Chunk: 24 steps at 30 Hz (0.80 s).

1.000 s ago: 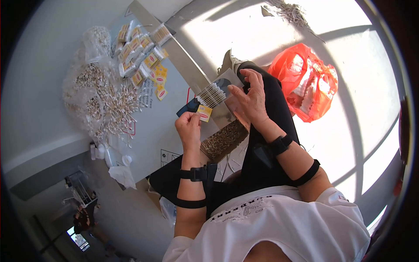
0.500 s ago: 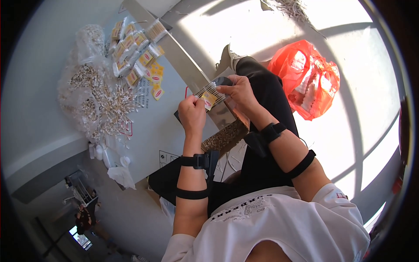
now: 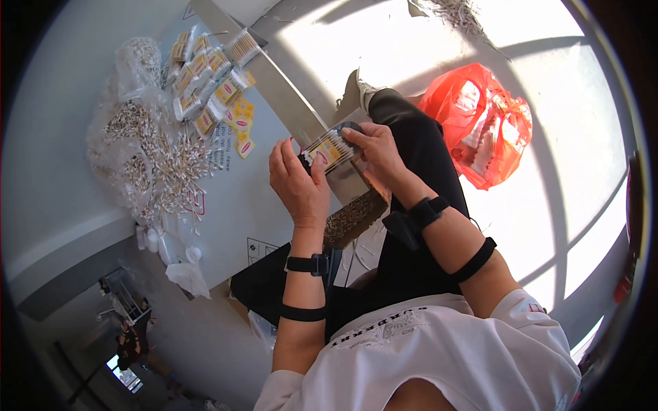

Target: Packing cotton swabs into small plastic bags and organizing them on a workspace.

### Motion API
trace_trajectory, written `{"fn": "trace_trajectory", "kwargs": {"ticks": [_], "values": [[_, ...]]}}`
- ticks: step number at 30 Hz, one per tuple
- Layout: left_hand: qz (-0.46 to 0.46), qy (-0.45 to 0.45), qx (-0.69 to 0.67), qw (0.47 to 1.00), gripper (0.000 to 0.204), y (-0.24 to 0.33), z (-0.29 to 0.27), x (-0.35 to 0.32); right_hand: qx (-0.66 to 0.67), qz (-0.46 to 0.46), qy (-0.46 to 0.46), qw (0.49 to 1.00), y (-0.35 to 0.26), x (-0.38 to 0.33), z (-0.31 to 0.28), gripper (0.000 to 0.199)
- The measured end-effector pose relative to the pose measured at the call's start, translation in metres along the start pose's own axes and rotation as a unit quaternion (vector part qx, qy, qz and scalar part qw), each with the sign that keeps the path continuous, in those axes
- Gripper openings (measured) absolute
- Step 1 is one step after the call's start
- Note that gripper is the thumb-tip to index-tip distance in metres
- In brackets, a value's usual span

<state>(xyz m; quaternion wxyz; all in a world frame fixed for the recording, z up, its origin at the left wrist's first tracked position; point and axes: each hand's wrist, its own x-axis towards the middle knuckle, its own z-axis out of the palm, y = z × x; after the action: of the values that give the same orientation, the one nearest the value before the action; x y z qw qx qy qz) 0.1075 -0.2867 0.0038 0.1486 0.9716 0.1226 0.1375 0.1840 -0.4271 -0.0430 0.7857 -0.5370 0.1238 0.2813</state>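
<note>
A clear packet of cotton swabs (image 3: 336, 147) with a yellow label is held up over a cardboard box. My right hand (image 3: 378, 147) grips its upper right end, thumb on top over a dark patch. My left hand (image 3: 298, 179) is at the packet's lower left end, its fingers stretched out and apart, with the thumb tip against the label's edge. Below the packet, the open box (image 3: 356, 218) holds many loose swabs. To the left on the table lie several filled swab packets (image 3: 205, 75) with yellow labels, beside loose yellow label cards (image 3: 242, 127).
Plastic bags and a heap of loose swabs (image 3: 161, 157) cover the table's left side. Small white bottles (image 3: 152, 240) and a crumpled white tissue (image 3: 188, 277) sit near its corner. A red plastic bag (image 3: 480, 130) stands on the floor at right. Another person (image 3: 133, 342) is at lower left.
My left fingers have uncurled from the packet and spread out, showing more of the label. The packet has tilted to face up more, with my right hand still on it.
</note>
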Motion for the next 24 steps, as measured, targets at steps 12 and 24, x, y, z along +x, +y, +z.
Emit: {"fn": "trace_trajectory", "kwargs": {"ticks": [12,24], "values": [[-0.038,-0.084,0.066,0.994,0.085,0.007,0.014,-0.034,0.081,-0.044,-0.008,0.996,0.013,0.001,0.012,0.012],[-0.039,-0.125,0.088,0.988,0.086,0.011,0.003,-0.052,0.023,0.055,-0.009,0.998,0.002,-0.018,-0.005,0.018]]}}
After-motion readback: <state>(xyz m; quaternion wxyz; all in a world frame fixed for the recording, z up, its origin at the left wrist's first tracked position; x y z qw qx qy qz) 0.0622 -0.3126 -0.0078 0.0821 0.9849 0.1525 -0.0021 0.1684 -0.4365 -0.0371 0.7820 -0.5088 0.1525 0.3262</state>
